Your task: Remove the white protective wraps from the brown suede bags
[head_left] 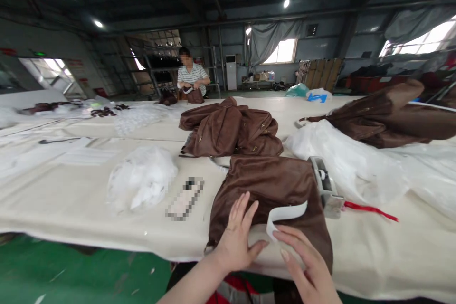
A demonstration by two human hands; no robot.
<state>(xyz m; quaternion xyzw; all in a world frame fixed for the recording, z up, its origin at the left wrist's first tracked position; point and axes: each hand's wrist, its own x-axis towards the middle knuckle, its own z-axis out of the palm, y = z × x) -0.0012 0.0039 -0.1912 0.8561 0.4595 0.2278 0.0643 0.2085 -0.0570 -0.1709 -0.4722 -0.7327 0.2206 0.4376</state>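
A brown leather-like bag (272,180) lies flat at the near edge of the table, directly in front of me. My left hand (239,237) rests on its lower left part, fingers stretched out and spread. A curled white strip (285,213), paper or tape, stands up from the bag's surface. At the strip's lower end are the fingertips of my right hand (302,256); its thumb is held apart from the fingers, and I see no firm grip. Beside the bag's right edge sits a grey tape dispenser (327,190) with a red ribbon (370,209) trailing from it.
Beyond the bag is a pile of brown bags (228,128). Clear plastic (342,161) and more brown bags (384,114) lie to the right. A plastic bundle (142,175) and a phone (185,199) are on the left. Across the table a person (192,76) handles a brown bag.
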